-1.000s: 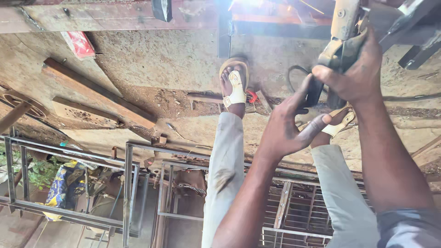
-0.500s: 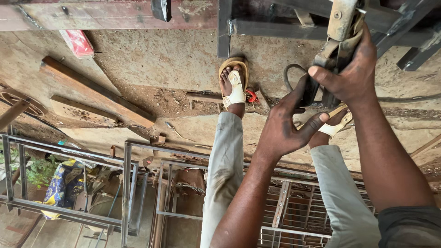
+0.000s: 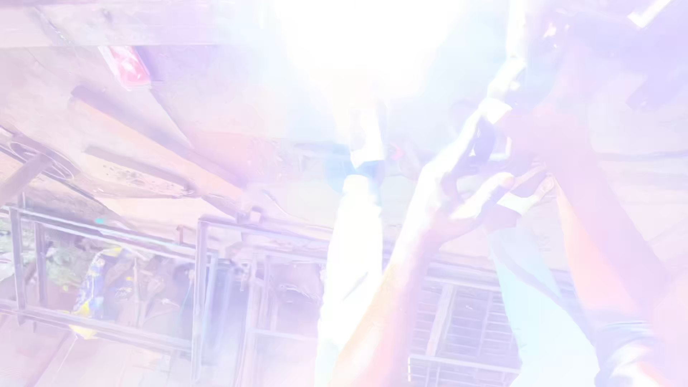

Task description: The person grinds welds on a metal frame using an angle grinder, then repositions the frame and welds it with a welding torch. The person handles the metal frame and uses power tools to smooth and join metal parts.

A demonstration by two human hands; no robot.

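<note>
Though glare-washed: both hands [image 3: 459, 193] at dark tool [image 3: 494, 136].

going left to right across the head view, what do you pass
metal frame → wooden plank → pale trouser leg → left hand → right hand on a dark tool. A white glare washes out the top middle, so much there cannot be made out.

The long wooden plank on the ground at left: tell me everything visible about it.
The wooden plank lies flat on the dusty ground, running diagonally from upper left to lower right. It looks like a long, weathered board with straight edges; a bright glare washes out its colour and grain. Its lower end nears a metal frame. No hand touches it.
</note>
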